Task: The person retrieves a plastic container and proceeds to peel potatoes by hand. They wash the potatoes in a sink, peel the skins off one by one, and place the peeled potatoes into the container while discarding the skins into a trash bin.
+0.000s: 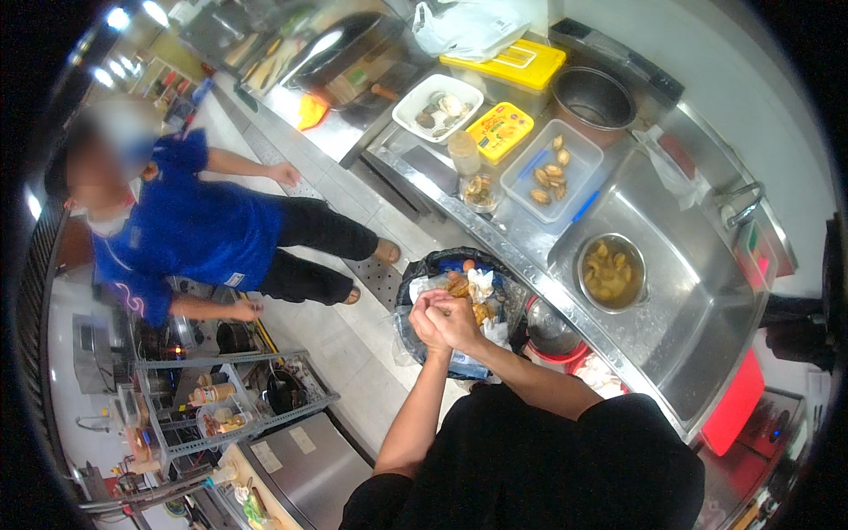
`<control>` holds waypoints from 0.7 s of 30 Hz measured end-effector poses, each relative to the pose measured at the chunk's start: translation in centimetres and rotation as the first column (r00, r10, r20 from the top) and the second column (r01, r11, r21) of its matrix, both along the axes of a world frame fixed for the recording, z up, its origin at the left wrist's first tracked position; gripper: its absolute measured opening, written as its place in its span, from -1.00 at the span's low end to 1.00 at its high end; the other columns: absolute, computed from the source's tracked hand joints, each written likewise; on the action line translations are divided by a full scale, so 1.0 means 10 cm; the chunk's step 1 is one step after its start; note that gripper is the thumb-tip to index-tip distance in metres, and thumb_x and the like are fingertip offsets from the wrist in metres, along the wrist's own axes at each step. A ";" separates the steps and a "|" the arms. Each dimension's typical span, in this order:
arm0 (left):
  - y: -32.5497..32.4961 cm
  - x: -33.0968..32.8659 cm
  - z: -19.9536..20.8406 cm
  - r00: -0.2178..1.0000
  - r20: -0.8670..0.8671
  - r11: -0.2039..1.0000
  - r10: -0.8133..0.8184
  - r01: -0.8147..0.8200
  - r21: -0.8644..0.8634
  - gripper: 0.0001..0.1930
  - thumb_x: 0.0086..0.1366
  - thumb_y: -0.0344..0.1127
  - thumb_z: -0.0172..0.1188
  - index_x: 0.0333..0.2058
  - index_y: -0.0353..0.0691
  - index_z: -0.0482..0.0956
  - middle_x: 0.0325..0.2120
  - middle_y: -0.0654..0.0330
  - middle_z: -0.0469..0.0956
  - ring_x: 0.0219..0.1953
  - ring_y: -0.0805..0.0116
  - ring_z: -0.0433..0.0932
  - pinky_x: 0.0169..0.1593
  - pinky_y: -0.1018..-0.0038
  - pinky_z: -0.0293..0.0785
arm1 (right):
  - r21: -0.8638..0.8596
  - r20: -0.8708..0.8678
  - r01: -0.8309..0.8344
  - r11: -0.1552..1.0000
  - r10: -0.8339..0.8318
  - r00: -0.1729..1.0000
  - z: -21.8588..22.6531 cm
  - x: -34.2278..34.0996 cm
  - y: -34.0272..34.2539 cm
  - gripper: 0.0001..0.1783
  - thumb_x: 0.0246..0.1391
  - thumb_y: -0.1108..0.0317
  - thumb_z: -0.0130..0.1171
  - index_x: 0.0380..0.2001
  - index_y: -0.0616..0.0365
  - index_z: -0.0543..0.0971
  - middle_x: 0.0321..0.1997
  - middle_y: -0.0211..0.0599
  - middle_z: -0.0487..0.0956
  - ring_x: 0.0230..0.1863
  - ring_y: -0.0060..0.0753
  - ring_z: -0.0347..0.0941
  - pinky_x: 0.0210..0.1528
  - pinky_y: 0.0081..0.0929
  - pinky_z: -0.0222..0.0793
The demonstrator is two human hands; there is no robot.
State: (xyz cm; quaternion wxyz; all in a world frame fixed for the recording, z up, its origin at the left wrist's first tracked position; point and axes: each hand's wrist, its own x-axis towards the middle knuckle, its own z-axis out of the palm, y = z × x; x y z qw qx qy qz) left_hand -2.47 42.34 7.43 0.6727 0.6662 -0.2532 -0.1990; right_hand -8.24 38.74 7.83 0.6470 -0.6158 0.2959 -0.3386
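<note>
My left hand [426, 320] and my right hand [457, 323] are pressed together, fingers closed, above a bin lined with a black bag [408, 287]. Whatever they may hold between them is hidden. In the bin lie crumpled white paper [480, 283] and brownish scraps [458, 285]. To the right, a steel bowl [611, 272] of yellowish pieces in liquid stands in the metal sink [685, 322]. A clear plastic tub [579, 150] on the counter holds several abalone-like shellfish [549, 184] and a blue-handled tool.
A person in a blue shirt [199, 212] stands at left, facing the bin. On the counter are a white tray of shells [439, 108], a yellow box [500, 131], a jar [464, 152] and a dark pot [594, 97]. A red bucket [565, 353] stands under the sink.
</note>
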 end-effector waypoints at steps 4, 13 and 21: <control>-0.01 -0.01 0.02 0.998 0.063 1.000 0.018 -0.019 0.014 -0.54 0.28 -0.19 -0.31 -0.41 -0.40 0.52 -0.49 0.08 0.56 -0.46 0.28 0.53 -0.26 0.44 0.44 | -0.023 0.026 0.058 0.998 -0.058 0.998 0.07 0.01 0.02 -0.69 -0.05 0.24 0.09 -0.55 0.34 0.57 -0.56 -0.09 0.57 -0.46 -0.27 0.54 -0.33 -0.39 0.40; 0.03 0.03 -0.10 0.984 0.178 0.998 -0.025 0.014 0.062 -0.65 0.26 -0.22 -0.21 -0.37 -0.34 0.51 -0.49 0.17 0.54 -0.42 0.36 0.51 -0.24 0.49 0.42 | -0.013 -0.007 0.056 0.998 -0.056 0.998 -0.11 0.06 0.04 -0.74 -0.11 0.30 0.07 -0.62 0.32 0.56 -0.60 -0.07 0.53 -0.56 -0.24 0.49 -0.44 -0.37 0.36; 0.02 0.09 -0.22 0.976 0.209 0.980 0.054 -0.093 0.178 -0.55 0.30 -0.21 -0.28 -0.42 -0.41 0.55 -0.50 0.05 0.57 -0.45 0.25 0.54 -0.26 0.41 0.44 | 0.030 0.029 0.027 0.999 -0.028 0.999 -0.20 0.13 0.05 -0.66 -0.01 0.14 0.15 -0.39 0.25 0.52 -0.46 -0.13 0.53 -0.46 -0.29 0.48 -0.38 -0.42 0.37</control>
